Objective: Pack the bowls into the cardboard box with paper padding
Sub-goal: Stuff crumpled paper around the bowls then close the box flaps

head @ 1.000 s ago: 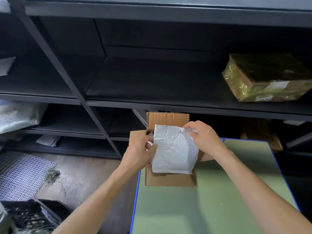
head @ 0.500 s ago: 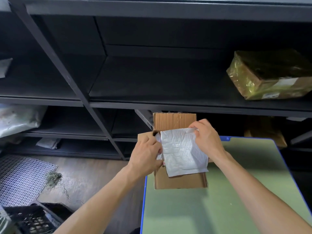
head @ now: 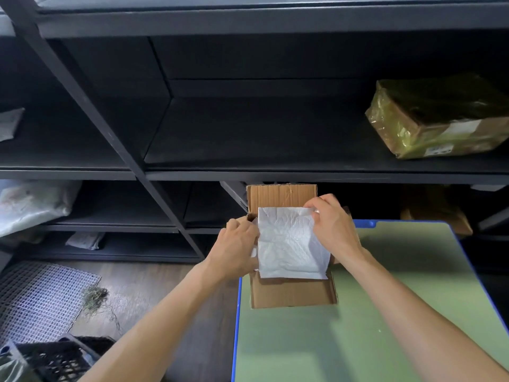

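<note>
A small brown cardboard box [head: 292,293] stands open at the far left corner of the green table [head: 358,312], its back flap up. A crinkled white sheet of paper padding [head: 289,244] covers the box's opening. My left hand [head: 238,248] pinches the sheet's left edge. My right hand [head: 332,223] grips its top right corner. The inside of the box is hidden under the paper, and no bowl is in sight.
Dark metal shelving [head: 248,172] rises right behind the table. A parcel wrapped in yellowish film [head: 438,119] lies on the shelf at upper right. White bags [head: 30,205] fill the lower left shelves. A black crate [head: 52,359] and white mesh mat [head: 38,296] lie on the floor.
The paper sheet has shifted to lie squarer over the box opening, with both hands still on it. The view has drifted left, so the box and table appear further right.
</note>
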The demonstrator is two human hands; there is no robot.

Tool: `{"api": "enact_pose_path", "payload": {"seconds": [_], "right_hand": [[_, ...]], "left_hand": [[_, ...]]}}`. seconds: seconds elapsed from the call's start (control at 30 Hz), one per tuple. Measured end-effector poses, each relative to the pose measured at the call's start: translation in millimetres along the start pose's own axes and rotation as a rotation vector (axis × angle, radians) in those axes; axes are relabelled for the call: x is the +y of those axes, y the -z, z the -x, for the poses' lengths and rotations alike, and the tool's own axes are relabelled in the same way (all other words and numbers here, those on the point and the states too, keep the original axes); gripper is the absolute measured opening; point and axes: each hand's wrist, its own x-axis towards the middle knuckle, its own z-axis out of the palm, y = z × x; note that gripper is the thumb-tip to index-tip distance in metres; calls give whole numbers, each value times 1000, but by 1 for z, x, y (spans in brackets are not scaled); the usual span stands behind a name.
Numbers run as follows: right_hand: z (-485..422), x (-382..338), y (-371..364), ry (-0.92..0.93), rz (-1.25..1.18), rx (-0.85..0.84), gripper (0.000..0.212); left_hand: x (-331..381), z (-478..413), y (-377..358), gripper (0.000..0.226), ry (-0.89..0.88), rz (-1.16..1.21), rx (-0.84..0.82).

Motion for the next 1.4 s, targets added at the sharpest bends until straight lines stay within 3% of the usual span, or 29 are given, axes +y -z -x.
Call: {"api": "enact_pose_path", "payload": {"seconds": [0.17,0.27,0.4,0.5,0.7,0.77,0.9,1.03,1.13,1.23,1.4], "right_hand": [[4,-2,-3,7,9,24,21],[4,-3,-7,33,24,39,22],[8,-4,-9,38,35,88,20],[11,-1,-9,33,6,123,14],[12,-1,-17,63,-38,138,11],[11,0,-20,70,-17,128,13],[16,1,-25,75,95,83,20],[31,-5,-14,191,341,98,30],[46,-5,-9,312,323,-43,49],[53,1,-10,299,313,-166,69],[54,-6,-15,263,449,-282,78]], "left_hand": [[1,11,-4,39,-12,-13,54],[4,12,-8,28,5,-66,81],[6,8,-5,14,63,100,74],[7,5,1,19,117,246,171],[16,3,-6,32,92,62,339],[18,1,-10,38,-4,0,272],[19,-6,-19,71,-77,-140,86],[13,-13,-24,74,-47,-198,86],[6,-15,-25,74,-66,-251,98],[1,-16,-25,74,-97,-282,119],[2,-12,-24,90,-203,-274,142]]}}
